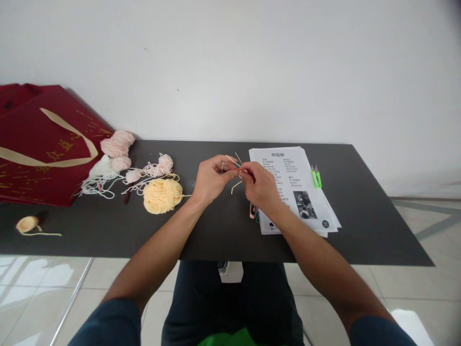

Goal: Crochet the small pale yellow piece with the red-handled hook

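Note:
My left hand (212, 179) is raised over the dark table, with yellow yarn (230, 159) looped over its fingers and pinched at the fingertips. Touching those fingertips, my right hand (262, 186) is closed on a crochet hook (238, 157), whose thin metal tip points up and to the left. A short yarn tail hangs below the joined fingers. Left of my hands rests the yellow yarn ball (163, 195), its strand running toward my left wrist. The small stitches between the fingers are mostly hidden.
Printed sheets (311, 168) lie under my right forearm, with green thread snips (316, 177) on their right edge. Pink yarn (118, 143) and white yarn (102, 169) sit beside a red bag (46, 178). A small cream yarn piece (28, 224) lies front left.

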Available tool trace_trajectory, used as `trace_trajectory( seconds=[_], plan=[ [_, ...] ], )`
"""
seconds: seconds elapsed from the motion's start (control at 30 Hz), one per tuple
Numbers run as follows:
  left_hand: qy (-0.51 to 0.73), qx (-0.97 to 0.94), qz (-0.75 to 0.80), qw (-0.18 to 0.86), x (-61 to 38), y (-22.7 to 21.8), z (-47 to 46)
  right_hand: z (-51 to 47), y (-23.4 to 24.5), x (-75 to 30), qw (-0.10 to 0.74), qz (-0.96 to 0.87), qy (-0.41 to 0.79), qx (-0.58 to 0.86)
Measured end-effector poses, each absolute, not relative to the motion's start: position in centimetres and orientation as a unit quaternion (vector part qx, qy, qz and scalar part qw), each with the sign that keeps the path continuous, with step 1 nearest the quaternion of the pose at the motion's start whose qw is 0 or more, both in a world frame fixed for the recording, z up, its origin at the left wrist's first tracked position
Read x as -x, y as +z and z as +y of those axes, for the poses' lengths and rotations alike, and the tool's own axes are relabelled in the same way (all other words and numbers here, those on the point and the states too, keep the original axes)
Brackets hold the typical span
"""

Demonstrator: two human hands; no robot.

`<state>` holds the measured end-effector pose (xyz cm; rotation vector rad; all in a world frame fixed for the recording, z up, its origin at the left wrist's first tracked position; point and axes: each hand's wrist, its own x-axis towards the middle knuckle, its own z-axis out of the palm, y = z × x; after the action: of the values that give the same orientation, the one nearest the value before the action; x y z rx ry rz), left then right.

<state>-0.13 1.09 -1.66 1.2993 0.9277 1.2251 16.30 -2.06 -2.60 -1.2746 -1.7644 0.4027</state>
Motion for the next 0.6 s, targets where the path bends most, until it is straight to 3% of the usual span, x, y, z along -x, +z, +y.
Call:
trace_trajectory(
  seconds=[0.2, 0.6],
  plan=[
    [0.529, -0.497, 0.361, 0.585, 0.08, -1.77, 1.12, -2.13, -2.55, -16.44, 0.439, -0.724, 0.176, 0.502],
    [0.531, -0.509, 0.381, 0.560, 0.11, -1.78, 1.04, -2.30, -2.68, -16.34, 0.428, -0.739, 0.138, 0.501]
  ],
)
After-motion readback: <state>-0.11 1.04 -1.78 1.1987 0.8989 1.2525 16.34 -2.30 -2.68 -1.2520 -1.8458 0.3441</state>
